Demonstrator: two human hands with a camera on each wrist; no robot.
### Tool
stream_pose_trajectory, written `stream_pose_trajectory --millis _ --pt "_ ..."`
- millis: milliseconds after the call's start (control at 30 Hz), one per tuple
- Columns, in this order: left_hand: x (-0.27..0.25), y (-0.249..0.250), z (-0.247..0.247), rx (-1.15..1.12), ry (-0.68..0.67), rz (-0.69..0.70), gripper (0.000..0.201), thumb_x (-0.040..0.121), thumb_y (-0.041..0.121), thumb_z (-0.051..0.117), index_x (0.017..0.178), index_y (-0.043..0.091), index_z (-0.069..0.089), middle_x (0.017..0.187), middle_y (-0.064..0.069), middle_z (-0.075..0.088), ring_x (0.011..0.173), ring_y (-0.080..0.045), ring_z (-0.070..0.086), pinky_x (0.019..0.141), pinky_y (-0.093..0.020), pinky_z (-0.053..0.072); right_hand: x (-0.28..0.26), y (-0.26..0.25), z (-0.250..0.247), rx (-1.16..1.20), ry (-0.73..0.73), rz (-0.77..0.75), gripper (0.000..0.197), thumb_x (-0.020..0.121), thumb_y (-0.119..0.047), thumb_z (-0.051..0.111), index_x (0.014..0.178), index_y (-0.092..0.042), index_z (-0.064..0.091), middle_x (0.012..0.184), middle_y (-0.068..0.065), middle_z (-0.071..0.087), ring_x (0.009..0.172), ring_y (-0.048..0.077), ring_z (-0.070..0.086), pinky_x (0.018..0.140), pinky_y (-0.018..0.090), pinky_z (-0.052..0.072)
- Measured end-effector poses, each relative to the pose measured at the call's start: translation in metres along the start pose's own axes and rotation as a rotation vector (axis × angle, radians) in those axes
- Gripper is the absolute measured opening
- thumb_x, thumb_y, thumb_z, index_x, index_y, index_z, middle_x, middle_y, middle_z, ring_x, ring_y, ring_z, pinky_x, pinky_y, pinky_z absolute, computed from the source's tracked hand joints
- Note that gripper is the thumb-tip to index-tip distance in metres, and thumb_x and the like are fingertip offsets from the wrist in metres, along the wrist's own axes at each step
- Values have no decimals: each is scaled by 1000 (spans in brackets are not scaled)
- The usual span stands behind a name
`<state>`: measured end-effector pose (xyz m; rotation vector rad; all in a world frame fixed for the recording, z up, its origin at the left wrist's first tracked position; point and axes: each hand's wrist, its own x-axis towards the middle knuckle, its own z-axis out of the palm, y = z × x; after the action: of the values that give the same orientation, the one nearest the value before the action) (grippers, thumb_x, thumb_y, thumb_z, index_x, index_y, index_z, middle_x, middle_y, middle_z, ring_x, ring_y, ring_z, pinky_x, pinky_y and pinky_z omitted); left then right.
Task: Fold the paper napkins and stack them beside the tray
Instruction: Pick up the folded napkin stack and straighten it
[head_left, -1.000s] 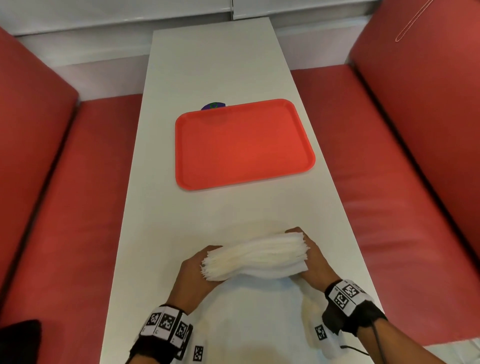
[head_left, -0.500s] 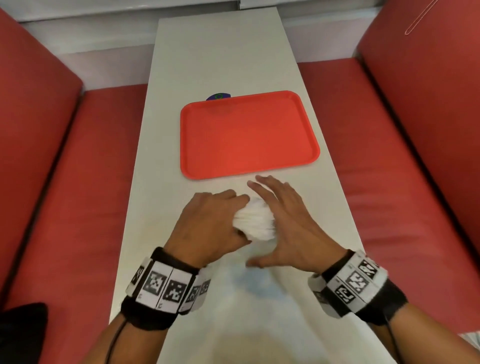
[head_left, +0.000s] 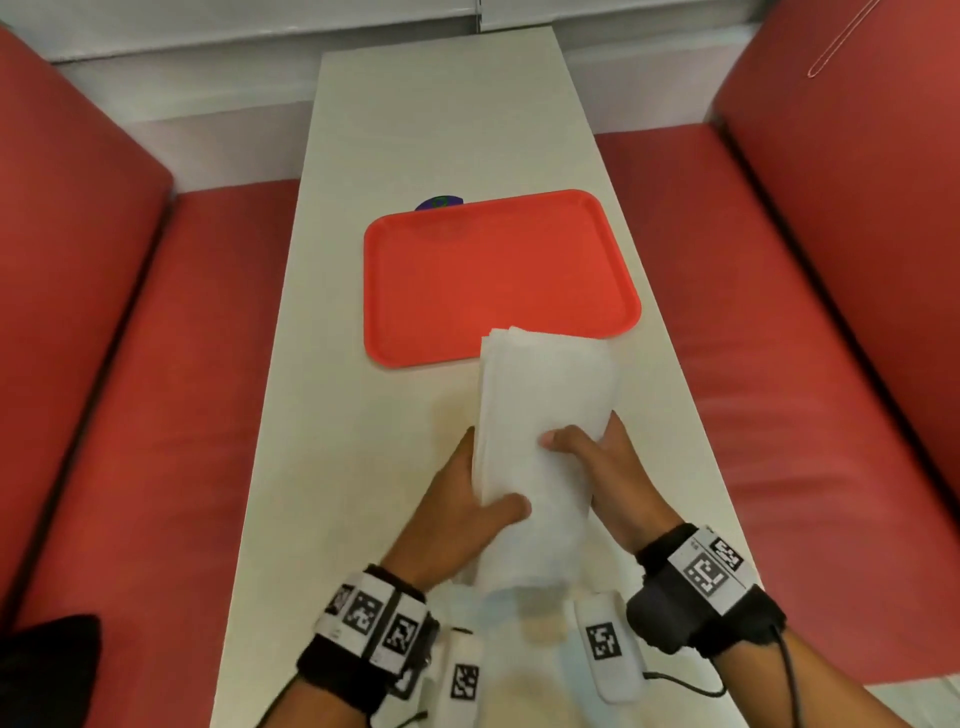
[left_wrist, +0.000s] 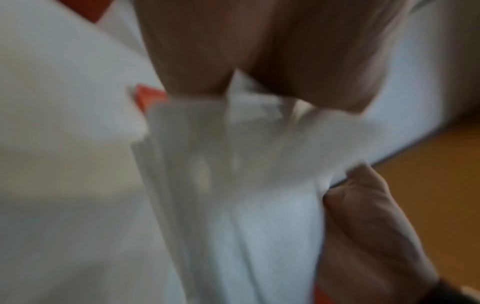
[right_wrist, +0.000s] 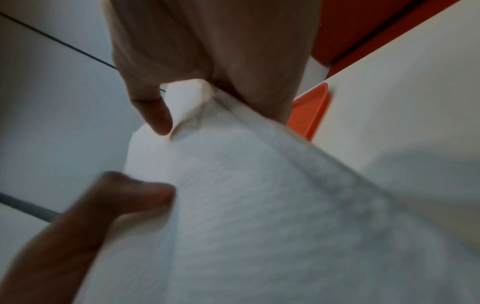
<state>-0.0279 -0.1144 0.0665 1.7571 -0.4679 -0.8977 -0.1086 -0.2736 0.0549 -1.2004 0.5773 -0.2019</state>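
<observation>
A thick stack of white paper napkins (head_left: 543, 415) is lifted above the white table, its far end over the near edge of the orange tray (head_left: 498, 275). My left hand (head_left: 467, 499) grips the stack's left side, thumb on top. My right hand (head_left: 597, 462) grips its right side, thumb pressed on the top sheet. In the left wrist view the napkins (left_wrist: 233, 185) fan out blurred under my fingers. The right wrist view shows the napkin stack (right_wrist: 259, 205) pinched under my thumb, with a tray corner (right_wrist: 309, 111) beyond.
The narrow white table (head_left: 363, 467) runs between two red booth benches (head_left: 156, 415). A small dark blue object (head_left: 439, 202) peeks out behind the tray's far edge. Bare table lies left of the tray and between tray and hands.
The stack lay crosswise near me a second ago. Both hands closed over it nearer the tray, and now hold it lengthwise, raised, with its far end over the tray's edge.
</observation>
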Motion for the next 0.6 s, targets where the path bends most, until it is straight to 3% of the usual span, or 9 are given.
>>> stream_pose_trajectory --millis 100,233,300,433,533,600 --pt "-2 -7 12 -188 81 15 55 71 13 61 123 32 55 116 6 69 108 -18 66 90 -41 57 -3 10 0 -22 -4 -3 63 67 -29 63 129 -27 51 126 1 64 116 24 62 98 51 52" --pt "3 -14 13 -58 98 85 57 75 13 64 126 36 52 112 21 68 104 -2 65 80 -19 54 -8 21 -5 -152 21 -114 52 77 -23 56 128 -33 49 120 -8 63 112 11 61 89 32 53" --pt "8 -23 14 11 165 113 55 78 13 64 130 29 53 112 20 68 105 0 64 81 -16 51 -10 28 -4 -190 73 -182 47 84 -23 57 130 -28 48 121 -9 62 114 6 60 90 24 51" --pt "11 -34 27 -22 288 138 52 79 25 63 129 13 55 115 6 69 108 -5 65 86 -18 51 -15 47 2 -182 101 -219 55 86 -28 50 138 -8 45 128 0 62 122 10 57 99 21 46" --pt "15 -49 35 -85 332 109 53 76 22 67 127 9 57 117 -3 69 111 -15 65 91 -30 54 -17 59 1 -234 114 -225 59 82 -30 51 133 -1 46 124 -11 63 118 1 57 94 12 44" --pt "16 -58 38 -84 336 66 49 73 15 69 122 10 60 111 -4 71 106 -16 67 86 -32 54 -18 69 -1 -299 126 -200 59 79 -31 55 130 -2 49 122 -14 64 117 0 58 95 18 48"
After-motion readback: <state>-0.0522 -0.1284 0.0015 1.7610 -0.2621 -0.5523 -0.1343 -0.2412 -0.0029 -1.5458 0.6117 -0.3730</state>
